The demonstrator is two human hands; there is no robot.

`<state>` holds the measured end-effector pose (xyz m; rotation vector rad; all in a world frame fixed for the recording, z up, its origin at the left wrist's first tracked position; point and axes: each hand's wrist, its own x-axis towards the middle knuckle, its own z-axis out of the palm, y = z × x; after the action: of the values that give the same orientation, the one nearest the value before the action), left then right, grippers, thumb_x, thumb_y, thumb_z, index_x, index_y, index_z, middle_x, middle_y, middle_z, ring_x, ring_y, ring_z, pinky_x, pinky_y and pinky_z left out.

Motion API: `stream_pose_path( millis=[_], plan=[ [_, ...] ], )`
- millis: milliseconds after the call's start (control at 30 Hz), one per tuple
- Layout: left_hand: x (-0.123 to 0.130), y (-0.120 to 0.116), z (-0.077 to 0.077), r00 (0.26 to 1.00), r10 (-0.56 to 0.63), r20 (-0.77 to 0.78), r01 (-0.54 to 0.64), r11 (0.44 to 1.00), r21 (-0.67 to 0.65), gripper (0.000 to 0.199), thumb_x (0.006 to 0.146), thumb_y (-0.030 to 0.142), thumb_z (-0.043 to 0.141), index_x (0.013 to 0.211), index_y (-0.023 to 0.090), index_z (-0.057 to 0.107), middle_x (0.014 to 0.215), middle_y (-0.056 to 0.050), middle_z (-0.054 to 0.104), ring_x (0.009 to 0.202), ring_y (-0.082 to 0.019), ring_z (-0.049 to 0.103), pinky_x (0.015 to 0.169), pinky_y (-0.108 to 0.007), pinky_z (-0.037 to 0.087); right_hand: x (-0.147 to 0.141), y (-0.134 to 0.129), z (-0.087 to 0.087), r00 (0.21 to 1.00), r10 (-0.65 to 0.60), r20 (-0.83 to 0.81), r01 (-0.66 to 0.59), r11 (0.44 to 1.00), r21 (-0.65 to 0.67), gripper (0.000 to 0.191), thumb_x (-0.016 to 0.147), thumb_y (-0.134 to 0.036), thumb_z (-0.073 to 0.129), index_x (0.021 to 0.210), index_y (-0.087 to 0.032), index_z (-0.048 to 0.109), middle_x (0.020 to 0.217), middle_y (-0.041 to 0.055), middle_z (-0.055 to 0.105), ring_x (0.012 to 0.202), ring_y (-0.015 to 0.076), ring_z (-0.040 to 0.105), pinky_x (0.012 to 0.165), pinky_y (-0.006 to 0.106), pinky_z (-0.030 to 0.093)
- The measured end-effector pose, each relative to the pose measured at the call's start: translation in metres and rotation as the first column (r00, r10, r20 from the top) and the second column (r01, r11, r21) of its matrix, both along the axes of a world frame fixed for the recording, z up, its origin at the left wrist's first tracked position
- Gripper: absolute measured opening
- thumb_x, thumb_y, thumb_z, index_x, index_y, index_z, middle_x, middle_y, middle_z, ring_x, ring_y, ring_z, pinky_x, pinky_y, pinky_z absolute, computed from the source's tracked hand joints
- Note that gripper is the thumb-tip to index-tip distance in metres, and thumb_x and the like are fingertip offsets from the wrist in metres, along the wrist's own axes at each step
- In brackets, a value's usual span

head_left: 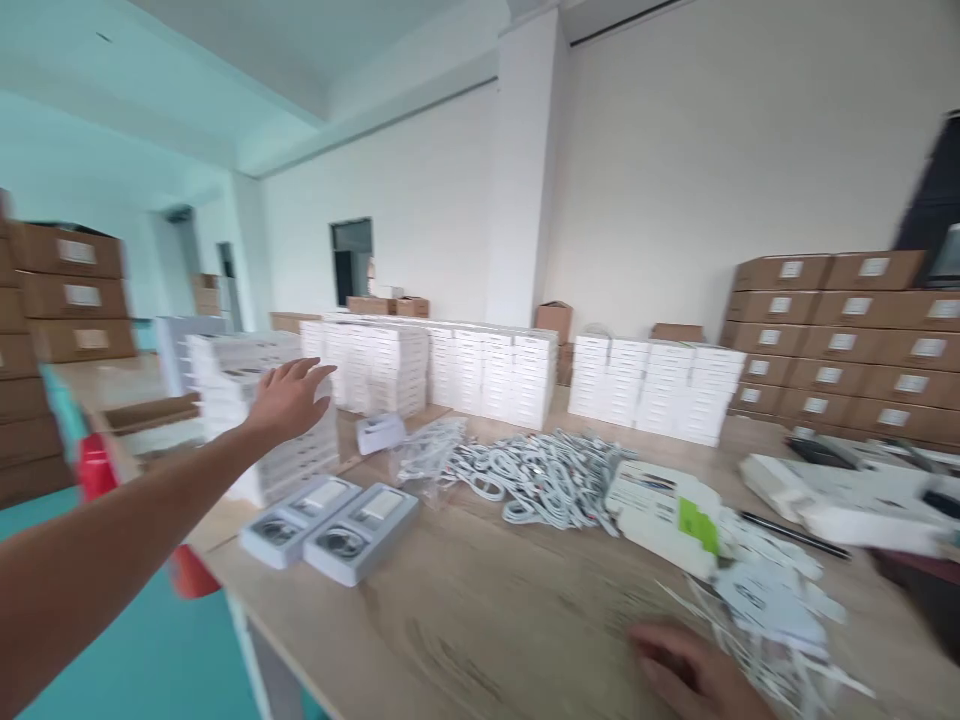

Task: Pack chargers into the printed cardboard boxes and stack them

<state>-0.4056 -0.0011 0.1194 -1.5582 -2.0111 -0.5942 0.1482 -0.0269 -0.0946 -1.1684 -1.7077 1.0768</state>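
Observation:
My left hand (291, 398) reaches out with its fingers stretched and holds nothing. It is in front of a stack of white boxes (289, 455); whether it touches them I cannot tell. Below it, two open pale trays (361, 533) lie side by side, each with a dark coiled item and a white block inside. My right hand (694, 672) is low at the table's near side, blurred and partly cut off. Its fingers curl loosely with a gap between them, and nothing shows in it. White strips and paper tags (776, 600) lie beside it.
A heap of white coiled cables (547, 478) lies mid-table beside clear plastic bags (431, 447). Rows of white boxes (491, 375) stand behind. A white-and-green carton (664, 512) and a black pen (795, 535) lie right. Brown cartons (825, 345) are stacked at the far right.

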Motion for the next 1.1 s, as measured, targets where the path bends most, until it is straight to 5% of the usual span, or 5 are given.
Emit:
stream_pose_path(
  millis=[233, 467, 633, 833, 1100],
  plan=[
    [0.202, 0.051, -0.105, 0.733, -0.651, 0.196, 0.673, 0.735, -0.077, 0.052, 0.085, 0.029, 0.059, 0.137, 0.023, 0.055, 0.153, -0.011, 0.042, 0.141, -0.032, 0.037, 0.115, -0.048, 0.033, -0.001, 0.001, 0.006, 1.0, 0.014, 0.028, -0.015, 0.998, 0.057, 0.03, 0.077, -0.046, 0.068, 0.096, -0.025, 0.078, 0.101, 0.0082, 0.074, 0.093, 0.0272, 0.067, 0.087, 0.04, 0.05],
    [0.364, 0.041, -0.177, 0.454, -0.793, 0.407, 0.84, 0.533, 0.1, 0.037, 0.081, 0.014, 0.055, 0.115, 0.023, 0.066, 0.125, -0.011, 0.062, 0.119, -0.028, 0.056, 0.103, -0.042, 0.042, 0.004, 0.001, 0.004, 0.999, 0.027, 0.021, -0.029, 0.991, 0.133, 0.023, 0.082, -0.037, 0.066, 0.098, -0.024, 0.077, 0.098, 0.0071, 0.074, 0.089, 0.0251, 0.067, 0.083, 0.037, 0.051],
    [0.379, 0.033, -0.193, 0.366, -0.699, 0.614, 0.887, 0.463, -0.002, 0.016, 0.081, 0.026, 0.057, 0.091, 0.022, 0.069, 0.084, -0.005, 0.066, 0.076, -0.021, 0.06, 0.07, -0.031, 0.042, 0.008, 0.002, 0.008, 0.995, -0.088, 0.052, 0.069, 0.951, 0.3, 0.023, 0.091, -0.036, 0.057, 0.091, -0.023, 0.077, 0.082, 0.0054, 0.073, 0.078, 0.0216, 0.067, 0.072, 0.031, 0.052],
    [0.368, 0.038, -0.197, 0.256, -0.623, 0.739, 0.887, 0.455, 0.076, 0.02, 0.079, 0.03, 0.055, 0.065, 0.019, 0.064, 0.06, 0.001, 0.058, 0.059, -0.016, 0.051, 0.058, -0.027, 0.031, 0.02, 0.046, 0.012, 0.875, -0.443, 0.195, 0.216, 0.718, 0.662, 0.03, 0.092, -0.027, 0.049, 0.11, -0.02, 0.072, 0.121, 0.0135, 0.068, 0.115, 0.0272, 0.062, 0.1, 0.042, 0.049],
    [0.361, 0.046, -0.193, 0.031, -0.495, 0.868, 0.818, 0.513, 0.263, 0.042, 0.077, 0.052, 0.06, 0.054, 0.018, 0.055, 0.052, 0.005, 0.041, 0.056, -0.013, 0.04, 0.058, -0.027, 0.025, 0.009, 0.098, 0.042, 0.499, -0.465, 0.732, 0.093, 0.868, 0.488, 0.047, 0.08, -0.019, 0.064, 0.128, -0.017, 0.063, 0.138, 0.0162, 0.059, 0.132, 0.0309, 0.051, 0.115, 0.051, 0.029]
  ],
)
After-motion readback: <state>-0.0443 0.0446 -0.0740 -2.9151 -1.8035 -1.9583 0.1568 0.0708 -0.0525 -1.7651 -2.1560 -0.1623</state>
